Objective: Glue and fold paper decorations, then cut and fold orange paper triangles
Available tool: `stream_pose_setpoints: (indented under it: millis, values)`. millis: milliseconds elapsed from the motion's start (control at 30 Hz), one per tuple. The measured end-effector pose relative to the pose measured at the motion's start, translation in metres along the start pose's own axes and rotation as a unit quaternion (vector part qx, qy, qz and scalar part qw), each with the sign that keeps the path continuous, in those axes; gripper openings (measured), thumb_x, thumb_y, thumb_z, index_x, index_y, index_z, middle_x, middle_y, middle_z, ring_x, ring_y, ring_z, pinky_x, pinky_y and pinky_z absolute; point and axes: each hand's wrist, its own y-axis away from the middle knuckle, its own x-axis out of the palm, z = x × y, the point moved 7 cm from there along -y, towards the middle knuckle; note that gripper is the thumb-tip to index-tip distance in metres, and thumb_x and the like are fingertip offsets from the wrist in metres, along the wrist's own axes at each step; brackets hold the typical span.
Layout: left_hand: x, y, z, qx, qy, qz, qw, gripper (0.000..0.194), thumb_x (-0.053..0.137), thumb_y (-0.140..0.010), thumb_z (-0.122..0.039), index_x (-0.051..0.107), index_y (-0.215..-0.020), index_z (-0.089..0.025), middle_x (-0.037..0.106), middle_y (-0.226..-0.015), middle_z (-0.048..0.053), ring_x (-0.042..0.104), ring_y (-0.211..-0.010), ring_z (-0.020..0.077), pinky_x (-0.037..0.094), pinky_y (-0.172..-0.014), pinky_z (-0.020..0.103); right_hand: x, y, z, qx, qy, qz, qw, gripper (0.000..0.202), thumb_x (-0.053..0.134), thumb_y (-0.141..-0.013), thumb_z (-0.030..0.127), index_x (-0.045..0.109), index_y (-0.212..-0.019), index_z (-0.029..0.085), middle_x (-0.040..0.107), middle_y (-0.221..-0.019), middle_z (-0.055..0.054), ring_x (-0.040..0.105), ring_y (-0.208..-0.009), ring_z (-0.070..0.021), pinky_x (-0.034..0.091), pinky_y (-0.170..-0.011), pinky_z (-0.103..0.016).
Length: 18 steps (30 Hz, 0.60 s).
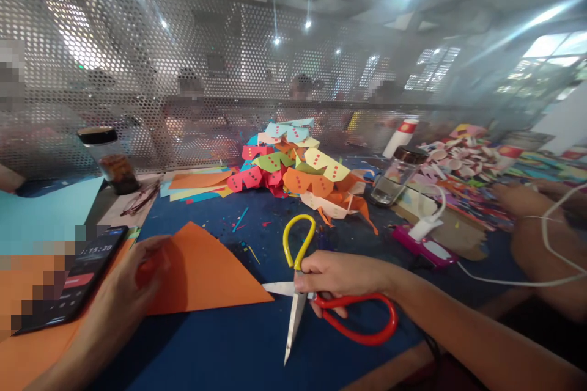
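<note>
My left hand (pixel 137 275) has its fingers curled at the left edge of a sheet of orange paper (pixel 202 278), which tapers to a point on the right. In my right hand (pixel 342 275) is a pair of scissors (pixel 296 317), gripped around the pivot. Its blades are spread, and one loop is yellow, the other red. One blade tip touches or overlaps the paper's pointed corner; I cannot tell which. Beyond the hands lies a heap of cut, folded paper shapes (pixel 316 183) in several colours, marked with rows of small squares.
A phone (pixel 87 275) lies on orange sheets at left, near a lidded jar (pixel 110 159). Flat coloured sheets (pixel 197 182) lie behind. To the right are a glass jar (pixel 398 177), a pink power strip (pixel 424 247) with cables, and another person's arm (pixel 536 238). A perforated metal screen (pixel 151 91) stands behind.
</note>
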Motion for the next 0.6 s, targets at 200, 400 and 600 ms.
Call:
stream_pose_setpoints:
  millis: [200,400,600]
  values:
    - [0.017,0.016,-0.046,0.264,-0.047,0.054,0.962,0.050,0.056,-0.096,-0.048,0.046,-0.144,-0.035,0.055,-0.149,0.003,0.048,-0.141,0.0283,0.048,-0.112,0.048,0.001,-0.007,-0.010,0.020,-0.003,0.028,0.999,0.032,0.052,-0.097,0.042,0.047,-0.077,0.018,0.064,-0.062,0.003,0.042,-0.035,-0.0024,0.034,-0.045,-0.019]
    - [0.047,0.030,-0.052,0.326,-0.082,0.167,0.927,0.066,0.060,-0.095,-0.052,0.033,-0.154,-0.039,0.052,-0.152,-0.002,0.055,-0.135,0.0249,0.049,-0.111,0.045,0.004,-0.009,-0.012,0.019,-0.006,0.054,0.998,0.029,0.051,-0.098,0.037,0.047,-0.077,0.018,0.063,-0.062,0.003,0.044,-0.036,-0.0026,0.036,-0.046,-0.018]
    - [0.049,0.030,-0.044,0.309,-0.071,0.166,0.934,0.066,0.061,-0.095,-0.051,0.034,-0.154,-0.038,0.053,-0.151,0.001,0.055,-0.135,0.0253,0.045,-0.114,0.047,0.004,-0.010,-0.007,-0.008,0.026,0.040,0.999,0.030,0.047,-0.100,0.040,0.056,-0.085,0.015,0.063,-0.068,0.002,0.043,-0.037,-0.0019,0.033,-0.046,-0.019]
